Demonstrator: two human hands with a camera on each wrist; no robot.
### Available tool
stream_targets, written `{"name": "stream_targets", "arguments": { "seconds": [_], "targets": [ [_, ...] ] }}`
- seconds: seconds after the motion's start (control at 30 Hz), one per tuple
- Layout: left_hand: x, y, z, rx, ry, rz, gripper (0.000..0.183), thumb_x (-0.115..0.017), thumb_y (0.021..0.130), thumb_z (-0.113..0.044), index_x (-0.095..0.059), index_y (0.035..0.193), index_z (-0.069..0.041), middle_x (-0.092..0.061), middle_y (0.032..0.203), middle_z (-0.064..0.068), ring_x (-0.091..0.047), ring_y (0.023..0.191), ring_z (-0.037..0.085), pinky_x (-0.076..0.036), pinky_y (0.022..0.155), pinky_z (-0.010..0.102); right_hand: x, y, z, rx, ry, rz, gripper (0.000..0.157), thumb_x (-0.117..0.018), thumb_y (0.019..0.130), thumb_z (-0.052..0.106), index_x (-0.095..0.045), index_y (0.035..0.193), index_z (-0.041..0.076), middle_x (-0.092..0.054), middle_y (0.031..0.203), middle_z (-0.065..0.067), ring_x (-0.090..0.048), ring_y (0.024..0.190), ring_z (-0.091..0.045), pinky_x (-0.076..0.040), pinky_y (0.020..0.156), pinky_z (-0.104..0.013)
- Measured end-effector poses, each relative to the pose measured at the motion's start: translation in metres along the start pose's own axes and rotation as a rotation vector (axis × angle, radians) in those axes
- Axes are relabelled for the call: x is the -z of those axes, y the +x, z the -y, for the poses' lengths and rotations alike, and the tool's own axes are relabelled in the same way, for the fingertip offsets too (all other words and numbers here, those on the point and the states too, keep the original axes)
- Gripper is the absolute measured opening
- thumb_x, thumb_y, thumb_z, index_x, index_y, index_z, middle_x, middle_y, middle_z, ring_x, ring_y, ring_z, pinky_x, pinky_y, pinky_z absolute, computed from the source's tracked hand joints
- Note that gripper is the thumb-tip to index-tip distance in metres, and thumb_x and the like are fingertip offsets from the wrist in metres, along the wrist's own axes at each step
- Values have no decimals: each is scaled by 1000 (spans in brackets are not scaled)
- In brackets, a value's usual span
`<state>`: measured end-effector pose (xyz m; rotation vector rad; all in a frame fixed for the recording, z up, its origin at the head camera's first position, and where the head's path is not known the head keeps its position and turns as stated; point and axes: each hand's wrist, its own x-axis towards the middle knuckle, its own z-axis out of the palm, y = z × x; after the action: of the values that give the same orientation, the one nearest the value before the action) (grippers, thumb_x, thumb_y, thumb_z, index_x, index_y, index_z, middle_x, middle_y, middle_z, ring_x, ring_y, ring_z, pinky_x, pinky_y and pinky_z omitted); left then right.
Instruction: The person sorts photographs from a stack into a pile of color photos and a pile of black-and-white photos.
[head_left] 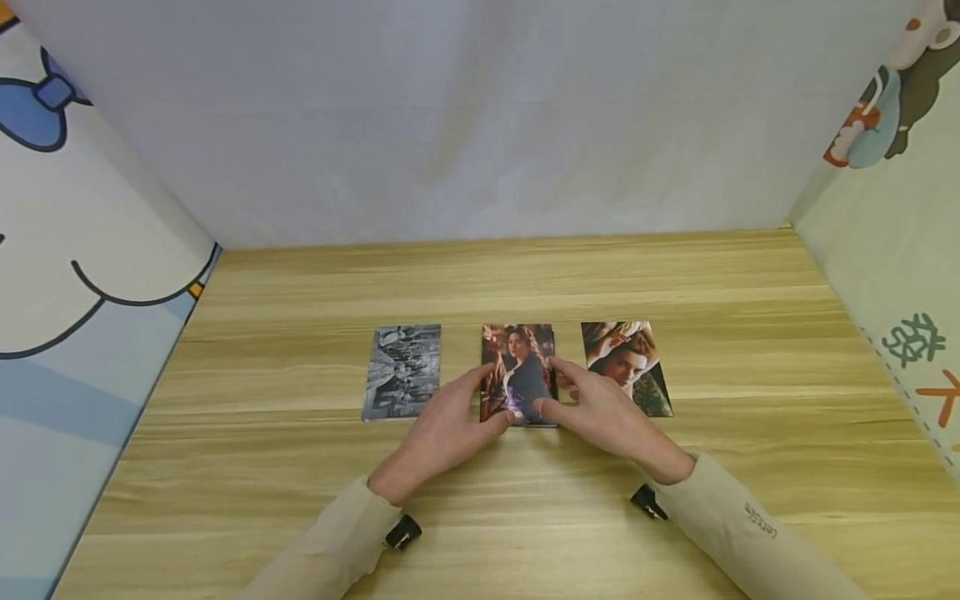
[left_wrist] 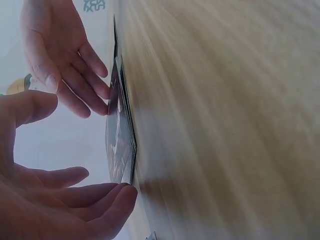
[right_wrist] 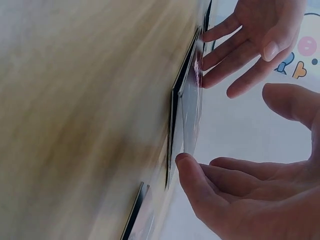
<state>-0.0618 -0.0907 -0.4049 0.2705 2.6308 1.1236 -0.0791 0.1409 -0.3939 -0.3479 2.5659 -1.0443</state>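
The left hand (head_left: 452, 423) and right hand (head_left: 612, 418), fingers relaxed, flank the middle cards (head_left: 523, 377), likely keeping them aligned. Beyond lies the worktop's far edge (head_left: 517, 252).

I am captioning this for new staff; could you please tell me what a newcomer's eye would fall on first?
Probably the middle picture card, on the table between the left hand and right hand. Next, the grey card to its left and the portrait card to its right.

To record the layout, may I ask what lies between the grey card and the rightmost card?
The head view shows a card stack between them, the left hand and right hand at its sides.
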Motion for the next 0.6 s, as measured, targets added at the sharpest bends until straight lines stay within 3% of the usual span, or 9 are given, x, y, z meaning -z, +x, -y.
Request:
{"name": "stream_targets", "arguments": {
  "seconds": [0.27, 0.43, 0.6],
  "targets": [
    [-1, -2, -1, -9, -41, -57, 74, -75, 93, -32, -45, 155, -4, -55, 149, 18, -52, 137, 38, -43, 113, 55, 1, -2, -1, 28, 32, -16, 70, -64, 100, 36, -42, 156, 1, -63, 135, -28, -65, 118, -42, -54, 97, -58],
    [-2, -3, 1, -15, -94, -92, 72, -75, 93, -29, -46, 154, -5, -60, 143, 18, -60, 126, 36, -52, 103, 53, 0, -3, -3, 58, 83, -43, 67, -65, 99, 27, -42, 156, 1, -64, 134, -27, -67, 118, -38, -56, 98, -55],
    [-2, -4, 2, -11, -179, -113, 68, -75, 94, -24, -46, 153, -5, -54, 147, 21, -64, 121, 37, -58, 96, 48, -1, -2, -4, 80, 110, -78, 65, -68, 98, 20, -43, 155, 1, -62, 136, -28, -70, 114, -35, -58, 95, -52]
  ]
}}
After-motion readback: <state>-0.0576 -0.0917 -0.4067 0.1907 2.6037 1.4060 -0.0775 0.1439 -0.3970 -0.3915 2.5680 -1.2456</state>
